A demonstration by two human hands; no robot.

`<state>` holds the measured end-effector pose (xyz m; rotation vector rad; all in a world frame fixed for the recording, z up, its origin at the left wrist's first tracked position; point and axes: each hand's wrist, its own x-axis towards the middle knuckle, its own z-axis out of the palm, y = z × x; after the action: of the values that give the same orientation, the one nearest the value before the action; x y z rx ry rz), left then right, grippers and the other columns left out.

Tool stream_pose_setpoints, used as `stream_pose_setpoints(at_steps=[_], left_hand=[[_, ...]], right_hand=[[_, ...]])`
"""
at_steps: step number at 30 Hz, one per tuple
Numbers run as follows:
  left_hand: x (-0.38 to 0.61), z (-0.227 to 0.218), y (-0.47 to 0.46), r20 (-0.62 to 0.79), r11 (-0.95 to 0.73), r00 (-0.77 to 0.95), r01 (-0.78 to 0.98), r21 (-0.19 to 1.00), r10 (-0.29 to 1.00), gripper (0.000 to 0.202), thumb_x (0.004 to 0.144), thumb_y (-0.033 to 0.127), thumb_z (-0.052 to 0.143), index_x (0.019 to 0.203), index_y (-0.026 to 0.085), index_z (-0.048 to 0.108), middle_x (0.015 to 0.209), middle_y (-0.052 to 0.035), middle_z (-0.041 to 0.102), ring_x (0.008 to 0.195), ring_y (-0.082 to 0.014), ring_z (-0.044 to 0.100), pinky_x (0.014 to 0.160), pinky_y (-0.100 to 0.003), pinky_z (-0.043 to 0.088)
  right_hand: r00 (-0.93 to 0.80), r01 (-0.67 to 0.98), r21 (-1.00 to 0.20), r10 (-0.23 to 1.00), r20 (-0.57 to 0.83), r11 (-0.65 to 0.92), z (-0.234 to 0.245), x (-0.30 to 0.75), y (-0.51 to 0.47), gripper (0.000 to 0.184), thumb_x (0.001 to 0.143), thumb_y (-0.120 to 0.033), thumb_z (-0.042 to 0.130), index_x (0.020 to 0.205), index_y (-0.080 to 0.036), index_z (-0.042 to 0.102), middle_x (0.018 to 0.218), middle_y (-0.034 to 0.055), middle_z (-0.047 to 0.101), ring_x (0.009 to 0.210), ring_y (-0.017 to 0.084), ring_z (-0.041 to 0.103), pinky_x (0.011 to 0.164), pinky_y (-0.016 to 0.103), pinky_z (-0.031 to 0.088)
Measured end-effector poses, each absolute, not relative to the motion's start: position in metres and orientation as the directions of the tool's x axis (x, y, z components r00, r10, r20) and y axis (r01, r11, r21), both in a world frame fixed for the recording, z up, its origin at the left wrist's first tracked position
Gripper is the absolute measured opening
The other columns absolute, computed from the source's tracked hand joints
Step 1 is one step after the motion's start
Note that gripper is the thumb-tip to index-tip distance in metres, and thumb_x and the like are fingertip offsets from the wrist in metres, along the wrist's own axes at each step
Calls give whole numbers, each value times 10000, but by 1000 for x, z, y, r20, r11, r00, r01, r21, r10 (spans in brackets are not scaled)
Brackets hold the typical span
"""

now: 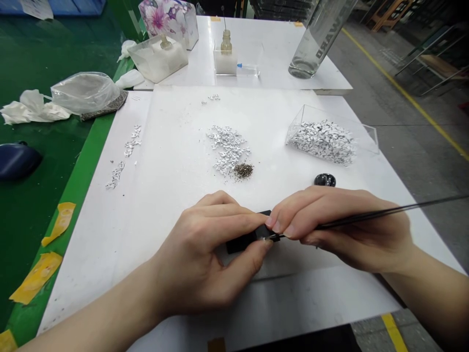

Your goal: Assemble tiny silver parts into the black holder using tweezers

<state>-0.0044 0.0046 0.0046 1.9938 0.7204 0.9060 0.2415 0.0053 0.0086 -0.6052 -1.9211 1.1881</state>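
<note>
At the near middle of the white table (110, 215), two hands meet over a small black block (244, 243).

The left hand (216, 249) pinches the block's right end narrowly between thumb and forefinger; the right hand (344, 225) grips a slim black tweezer-like tool (351, 218), its tip at that end beside a tiny bright speck (266, 238). This looks like fine placing or adjusting; the next move seems to call for a steady tip and firm pinch. The block is dark, rectangular and partly covered by fingers. Farther out lie brownish granules (244, 170), then loose white pieces (227, 142).
</note>
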Motion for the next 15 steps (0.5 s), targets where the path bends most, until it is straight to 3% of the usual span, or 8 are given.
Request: stream_pose_setpoints(at_steps=[15], left_hand=[[-4, 6, 5, 328, -496, 580, 155, 854, 745, 204, 905, 69, 719, 1045, 196, 797, 967, -29, 837, 782, -157, 723, 812, -354, 569]], right_hand=[[-616, -9, -895, 702, 357, 447, 10, 245, 7, 128, 993, -144, 743, 1108, -144, 799, 1113, 89, 823, 1072, 193, 790, 997, 287, 650]])
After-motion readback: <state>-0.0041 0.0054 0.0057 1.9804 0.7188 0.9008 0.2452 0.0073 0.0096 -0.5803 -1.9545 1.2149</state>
